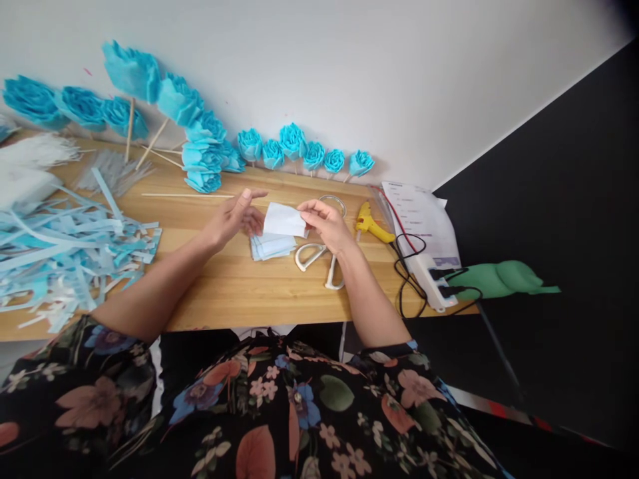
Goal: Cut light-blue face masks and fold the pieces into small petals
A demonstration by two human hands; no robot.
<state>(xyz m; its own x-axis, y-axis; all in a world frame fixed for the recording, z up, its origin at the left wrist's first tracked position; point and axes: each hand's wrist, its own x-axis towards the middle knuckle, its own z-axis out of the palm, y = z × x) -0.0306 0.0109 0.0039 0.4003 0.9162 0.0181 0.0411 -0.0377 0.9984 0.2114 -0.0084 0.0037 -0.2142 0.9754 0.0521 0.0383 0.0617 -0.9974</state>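
Between my hands is a small white rectangular piece of paper point(283, 220). My right hand point(325, 223) pinches its right edge between thumb and fingers. My left hand point(238, 216) is just left of the paper, fingers apart and holding nothing. Below the held piece, a small stack of pale blue paper pieces point(272, 248) lies on the wooden table point(224, 293). Scissors with white handles point(333, 273) rest under my right wrist, partly hidden by it.
Blue paper flowers on sticks point(292, 141) line the wall. Cut paper strips point(64, 246) heap at the left. A thin stick point(184, 195) lies behind my left hand. To the right are a yellow glue gun point(372, 223), a white power strip point(432, 283), cables and printed sheets point(419, 216).
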